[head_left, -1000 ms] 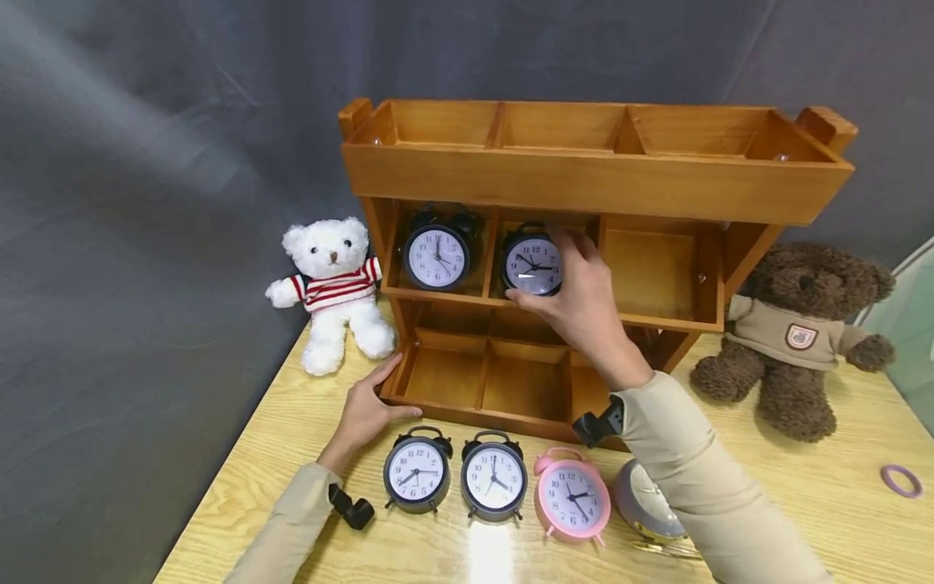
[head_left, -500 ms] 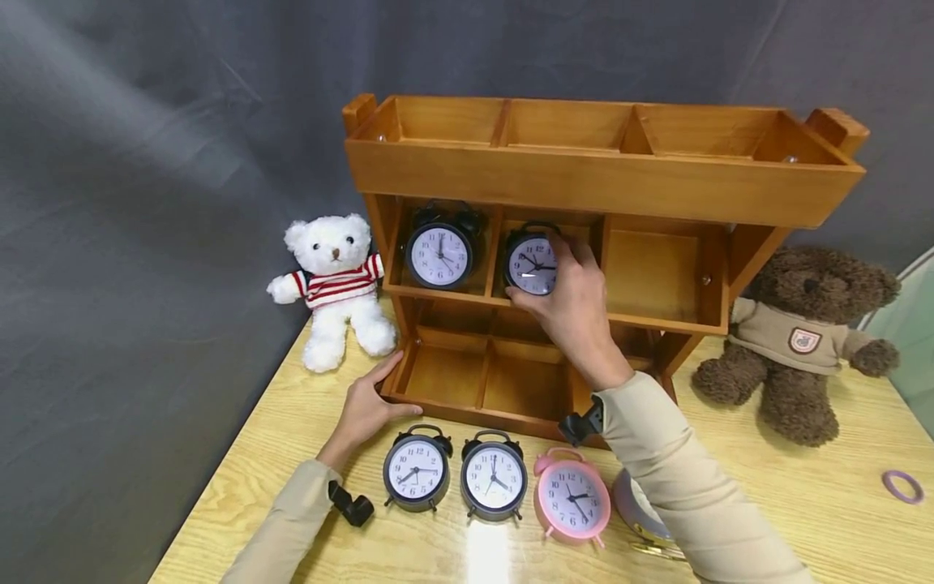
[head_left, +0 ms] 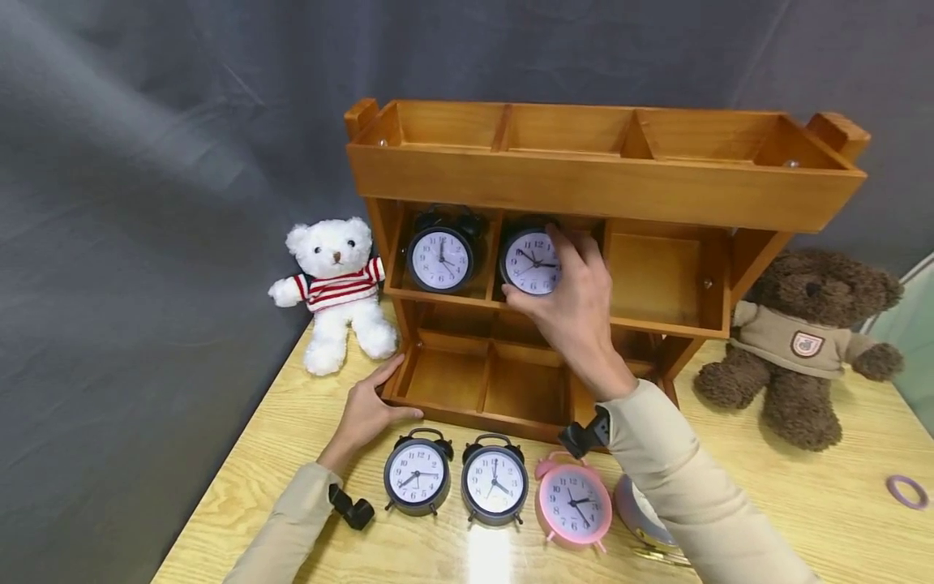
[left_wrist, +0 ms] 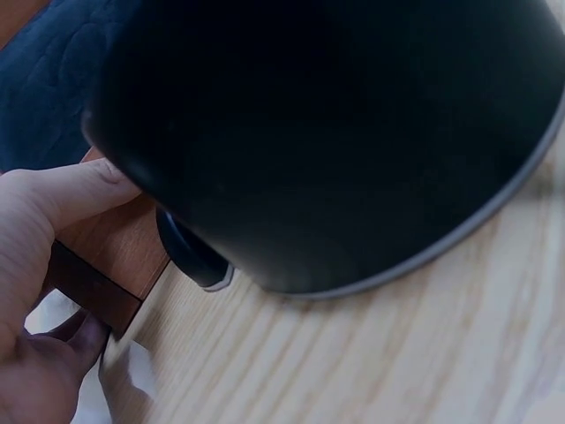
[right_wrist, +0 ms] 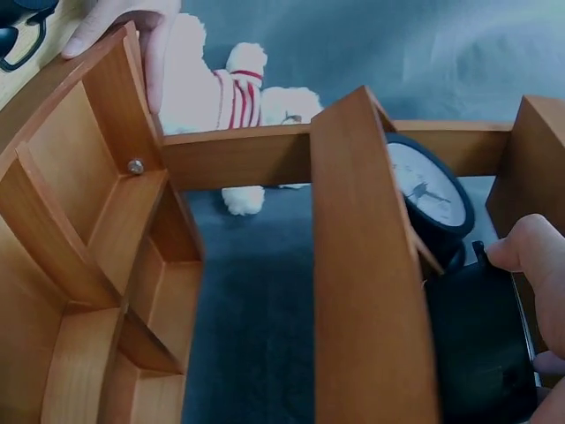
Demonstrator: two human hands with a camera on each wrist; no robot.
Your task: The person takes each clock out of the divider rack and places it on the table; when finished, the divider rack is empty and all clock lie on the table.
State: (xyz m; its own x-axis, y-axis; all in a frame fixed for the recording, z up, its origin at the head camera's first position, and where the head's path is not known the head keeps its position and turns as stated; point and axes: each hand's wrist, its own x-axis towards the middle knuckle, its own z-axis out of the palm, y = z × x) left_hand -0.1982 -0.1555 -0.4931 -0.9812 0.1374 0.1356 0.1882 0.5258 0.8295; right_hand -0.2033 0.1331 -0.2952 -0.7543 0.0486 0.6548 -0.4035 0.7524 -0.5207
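Observation:
In the head view my right hand reaches into the middle compartment of a wooden shelf's middle tier. Thumb and fingers grip a black alarm clock by its sides, dial facing out. The right wrist view shows that clock's dark casing beside the fingers. Another black alarm clock stands in the left compartment. My left hand holds the left front corner of the bottom tier, thumb along the front; in the left wrist view a clock's dark back hides much of that area.
In front of the shelf stand two dark alarm clocks, a pink one and a greyish one partly behind my sleeve. A white teddy bear sits left, a brown one right. A purple ring lies far right.
The clock in my right hand has shifted and tipped slightly within its compartment, its top handle now harder to see. My left hand stays on the shelf corner.

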